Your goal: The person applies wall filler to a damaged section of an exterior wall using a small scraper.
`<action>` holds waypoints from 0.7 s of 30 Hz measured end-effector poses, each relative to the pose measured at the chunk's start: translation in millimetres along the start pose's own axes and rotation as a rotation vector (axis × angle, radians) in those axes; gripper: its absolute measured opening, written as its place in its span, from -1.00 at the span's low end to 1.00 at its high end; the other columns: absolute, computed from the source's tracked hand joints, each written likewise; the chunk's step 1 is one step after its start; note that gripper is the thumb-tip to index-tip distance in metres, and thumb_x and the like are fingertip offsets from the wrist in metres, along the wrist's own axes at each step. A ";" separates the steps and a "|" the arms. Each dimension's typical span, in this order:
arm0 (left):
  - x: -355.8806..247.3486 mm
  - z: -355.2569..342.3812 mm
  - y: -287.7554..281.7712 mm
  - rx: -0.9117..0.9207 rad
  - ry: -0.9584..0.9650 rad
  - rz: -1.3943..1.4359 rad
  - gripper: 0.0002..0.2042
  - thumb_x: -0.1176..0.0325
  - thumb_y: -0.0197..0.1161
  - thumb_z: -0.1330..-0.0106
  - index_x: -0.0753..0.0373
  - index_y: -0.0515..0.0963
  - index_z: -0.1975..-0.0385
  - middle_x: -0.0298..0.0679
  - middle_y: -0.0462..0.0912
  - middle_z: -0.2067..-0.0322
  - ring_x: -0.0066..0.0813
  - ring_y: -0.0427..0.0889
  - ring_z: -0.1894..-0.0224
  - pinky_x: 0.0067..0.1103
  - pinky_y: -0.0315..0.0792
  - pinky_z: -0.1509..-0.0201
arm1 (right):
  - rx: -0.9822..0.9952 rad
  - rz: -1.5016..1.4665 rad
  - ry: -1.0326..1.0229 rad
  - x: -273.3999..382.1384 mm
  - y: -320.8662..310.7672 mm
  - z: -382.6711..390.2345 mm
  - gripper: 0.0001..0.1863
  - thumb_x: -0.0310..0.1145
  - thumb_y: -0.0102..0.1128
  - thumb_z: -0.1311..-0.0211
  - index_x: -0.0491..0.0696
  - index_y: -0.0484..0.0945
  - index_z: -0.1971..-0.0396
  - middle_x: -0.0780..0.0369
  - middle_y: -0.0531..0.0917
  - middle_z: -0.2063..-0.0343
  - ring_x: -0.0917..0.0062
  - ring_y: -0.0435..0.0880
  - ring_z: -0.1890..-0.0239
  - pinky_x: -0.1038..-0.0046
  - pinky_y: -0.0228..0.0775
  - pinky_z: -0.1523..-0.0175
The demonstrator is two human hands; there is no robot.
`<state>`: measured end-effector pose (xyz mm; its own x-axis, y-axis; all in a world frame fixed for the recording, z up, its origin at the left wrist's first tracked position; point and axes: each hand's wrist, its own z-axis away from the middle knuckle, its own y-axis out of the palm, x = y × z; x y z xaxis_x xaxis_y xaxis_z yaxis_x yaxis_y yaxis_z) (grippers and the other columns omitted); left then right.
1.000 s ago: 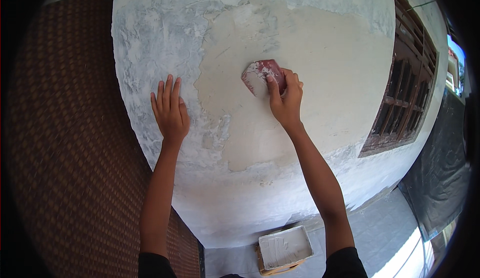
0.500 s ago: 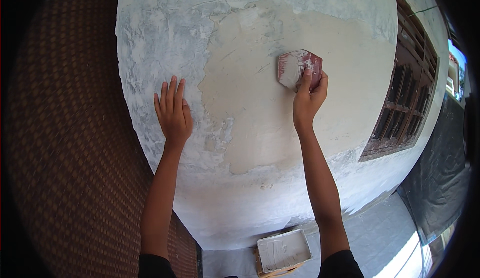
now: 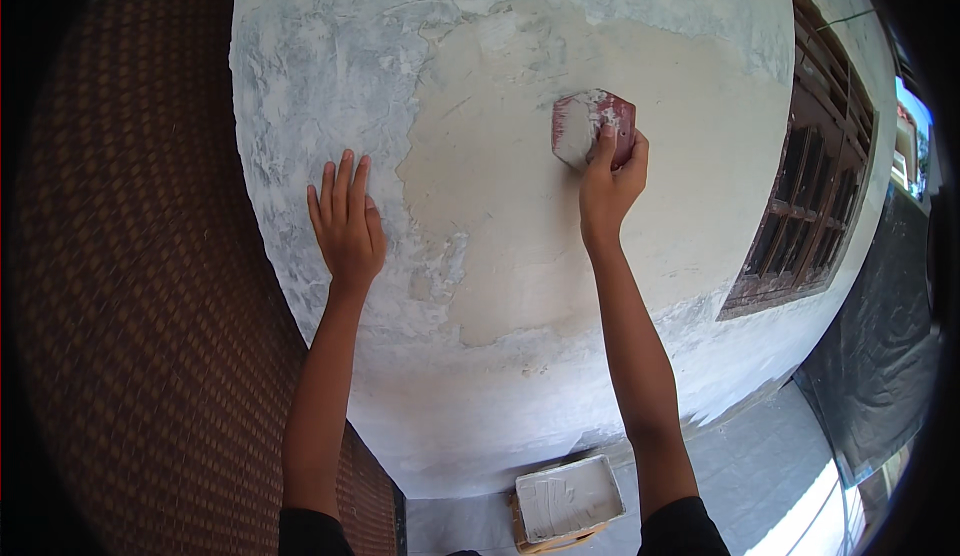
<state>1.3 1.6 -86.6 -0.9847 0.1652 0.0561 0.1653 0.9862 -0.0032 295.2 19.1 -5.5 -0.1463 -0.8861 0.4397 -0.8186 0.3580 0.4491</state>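
Observation:
My right hand (image 3: 612,191) pinches a dark red putty scraper (image 3: 577,128), a flat plate with angled corners and whitish putty smeared over its left part. The scraper lies against the wall, on the broad cream patch of putty (image 3: 520,236). Around that patch the wall (image 3: 310,76) is rough and bluish white. To the left of the patch, my left hand (image 3: 348,224) rests flat on the wall with its fingers stretched upward, holding nothing.
A tray of pale putty (image 3: 568,501) stands below on grey sheeting (image 3: 725,466). To the right is a brown wooden window (image 3: 810,196) with a grille. Brown woven matting (image 3: 150,236) hangs at the left, and dark plastic sheeting (image 3: 868,336) lies at the far right.
My right hand and the scraper have shifted slightly up and to the left over the cream patch. My left hand stays in place.

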 end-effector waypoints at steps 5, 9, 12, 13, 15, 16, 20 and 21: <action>-2.9 -0.3 2.9 -0.010 -0.002 0.006 -0.54 0.41 -0.13 -0.46 0.14 0.32 -0.36 -0.21 0.30 -0.40 -0.12 0.15 -0.47 -0.08 -0.15 -0.52 | 0.238 0.202 -0.401 -13.2 -2.6 2.9 -0.67 -0.26 0.16 -0.42 -0.21 0.48 0.03 0.24 0.61 0.37 0.62 0.48 0.39 0.49 0.38 0.22; -0.2 -0.1 1.4 -0.017 -0.013 0.019 -0.53 0.42 -0.08 -0.43 0.11 0.36 -0.35 -0.26 0.30 -0.41 -0.14 0.16 -0.48 -0.07 -0.13 -0.51 | 0.003 0.031 -0.059 -0.3 -2.4 -15.3 -0.66 -0.23 0.19 -0.41 -0.20 0.48 0.03 0.21 0.62 0.34 0.60 0.52 0.33 0.48 0.41 0.17; 0.8 0.6 0.6 -0.018 -0.013 0.013 -0.52 0.43 -0.07 -0.42 0.11 0.36 -0.35 -0.25 0.30 -0.41 -0.13 0.17 -0.47 -0.06 -0.13 -0.51 | -0.008 -0.055 -0.043 7.5 -5.4 -7.6 -0.66 -0.24 0.18 -0.42 -0.20 0.47 0.03 0.21 0.62 0.31 0.61 0.53 0.30 0.50 0.41 0.14; 0.3 0.8 0.6 -0.024 -0.007 0.021 -0.52 0.43 -0.07 -0.42 0.12 0.36 -0.35 -0.25 0.30 -0.41 -0.13 0.17 -0.47 -0.05 -0.13 -0.51 | 0.086 -0.083 -0.090 5.9 -4.8 -2.2 -0.67 -0.25 0.17 -0.43 -0.20 0.47 0.03 0.21 0.61 0.31 0.62 0.53 0.29 0.51 0.40 0.14; -0.4 -0.7 -0.5 -0.014 -0.004 0.014 -0.53 0.42 -0.10 -0.43 0.13 0.35 -0.35 -0.23 0.30 -0.40 -0.12 0.17 -0.47 -0.06 -0.14 -0.51 | 0.309 0.388 -0.565 -1.0 -4.6 9.7 -0.68 -0.24 0.17 -0.42 -0.19 0.49 0.04 0.18 0.61 0.29 0.55 0.54 0.26 0.50 0.39 0.12; -1.3 -0.9 -0.9 -0.002 0.000 0.007 -0.54 0.41 -0.12 -0.45 0.15 0.33 -0.36 -0.21 0.29 -0.40 -0.11 0.16 -0.47 -0.08 -0.15 -0.52 | 0.252 0.391 -0.511 -3.5 -3.2 7.4 -0.67 -0.24 0.17 -0.42 -0.19 0.49 0.04 0.18 0.61 0.28 0.55 0.55 0.26 0.49 0.40 0.12; -0.9 -0.9 -0.1 -0.012 -0.003 0.009 -0.54 0.41 -0.13 -0.45 0.15 0.33 -0.36 -0.20 0.29 -0.40 -0.11 0.16 -0.47 -0.08 -0.15 -0.52 | -0.148 -0.079 0.042 13.5 4.6 -12.4 -0.65 -0.21 0.16 -0.43 -0.22 0.48 0.07 0.19 0.61 0.28 0.56 0.55 0.26 0.45 0.42 0.10; -1.7 -0.9 0.3 -0.005 -0.004 0.004 -0.54 0.41 -0.13 -0.45 0.15 0.33 -0.36 -0.20 0.29 -0.40 -0.11 0.16 -0.47 -0.08 -0.15 -0.52 | -0.146 -0.086 0.042 20.9 9.1 -6.1 -0.65 -0.21 0.16 -0.43 -0.22 0.48 0.07 0.19 0.61 0.28 0.56 0.55 0.26 0.45 0.42 0.10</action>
<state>3.1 1.6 -85.8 -0.9842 0.1689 0.0524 0.1692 0.9856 0.0017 288.1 5.6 12.4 -0.0534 -0.9036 0.4251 -0.7376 0.3226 0.5932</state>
